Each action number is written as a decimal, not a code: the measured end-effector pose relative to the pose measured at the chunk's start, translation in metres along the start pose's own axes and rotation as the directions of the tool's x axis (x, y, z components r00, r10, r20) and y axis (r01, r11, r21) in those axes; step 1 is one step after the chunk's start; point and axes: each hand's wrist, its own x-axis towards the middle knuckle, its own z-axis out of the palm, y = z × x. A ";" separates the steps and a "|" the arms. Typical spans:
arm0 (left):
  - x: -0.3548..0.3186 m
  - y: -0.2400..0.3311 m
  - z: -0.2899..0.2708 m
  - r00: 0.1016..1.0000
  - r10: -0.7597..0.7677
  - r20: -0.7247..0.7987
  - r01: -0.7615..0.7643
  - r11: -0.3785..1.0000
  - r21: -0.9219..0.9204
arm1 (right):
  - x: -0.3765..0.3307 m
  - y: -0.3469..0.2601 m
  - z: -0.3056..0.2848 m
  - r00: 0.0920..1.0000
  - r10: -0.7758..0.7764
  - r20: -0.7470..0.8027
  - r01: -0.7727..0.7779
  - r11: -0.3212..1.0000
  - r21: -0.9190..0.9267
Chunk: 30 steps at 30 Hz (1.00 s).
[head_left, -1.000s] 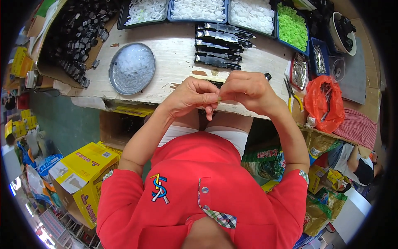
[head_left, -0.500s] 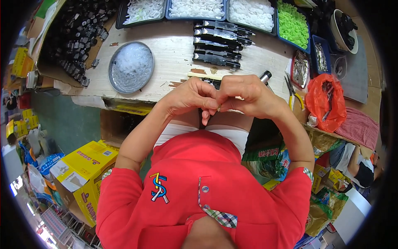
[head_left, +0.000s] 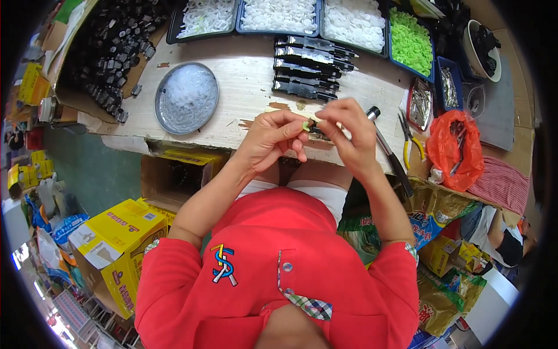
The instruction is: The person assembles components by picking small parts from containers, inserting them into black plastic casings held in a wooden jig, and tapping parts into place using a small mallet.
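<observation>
My left hand (head_left: 276, 139) pinches a small light-green plastic piece (head_left: 306, 125) between thumb and forefinger, at the table's near edge. Just to its right is my right hand (head_left: 351, 134), its thumb and fingers bent together beside the piece. Whatever lies between those right fingertips is too small to make out. A black part (head_left: 317, 130) lies under and between the hands, mostly covered by the fingers. Beyond them, several black, shiny elongated assemblies (head_left: 305, 87) are lined up in a stack. To the right lies a hammer (head_left: 390, 152), its dark handle reaching past the table edge.
A round metal dish (head_left: 161, 119) of clear whitish grease-like stuff sits left. Trays of white parts (head_left: 279, 16) and a tray of green parts (head_left: 411, 38) line the back. Yellow-handled pliers (head_left: 414, 145) and a red plastic bag (head_left: 447, 157) lie right; a box of black parts (head_left: 119, 64) stands far left.
Both hands have moved forward from over the lap to the table edge. My right fingers have come apart from the left ones, and the green piece and the hammer handle now show.
</observation>
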 end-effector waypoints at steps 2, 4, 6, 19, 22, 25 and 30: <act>0.000 -0.003 0.002 0.998 0.048 -0.036 -0.048 0.999 0.004 | -0.012 -0.003 0.007 0.996 -0.070 -0.054 0.060 0.984 -0.169; 0.001 -0.008 0.004 0.986 0.139 -0.091 -0.135 0.989 0.053 | -0.013 -0.005 0.012 0.993 -0.102 -0.056 0.086 0.970 -0.229; 0.001 -0.014 0.004 0.976 0.191 -0.105 -0.181 0.979 0.094 | -0.013 -0.007 0.016 0.987 -0.151 -0.063 0.124 0.941 -0.316; 0.003 0.013 -0.014 0.723 0.631 0.283 -0.320 -0.057 0.946 | -0.010 0.020 0.012 0.968 -0.178 0.177 0.247 0.800 -0.547; 0.007 0.006 -0.015 0.742 0.574 0.346 -0.302 -0.176 0.937 | -0.004 0.020 0.011 0.955 -0.140 0.261 0.270 0.771 -0.576; 0.012 0.003 -0.017 0.776 0.481 0.409 -0.286 -0.311 0.907 | 0.001 0.020 0.012 0.943 -0.126 0.308 0.291 0.761 -0.580; 0.012 -0.001 -0.019 0.757 0.496 0.425 -0.290 -0.328 0.899 | 0.002 0.019 0.014 0.932 -0.098 0.349 0.295 0.764 -0.574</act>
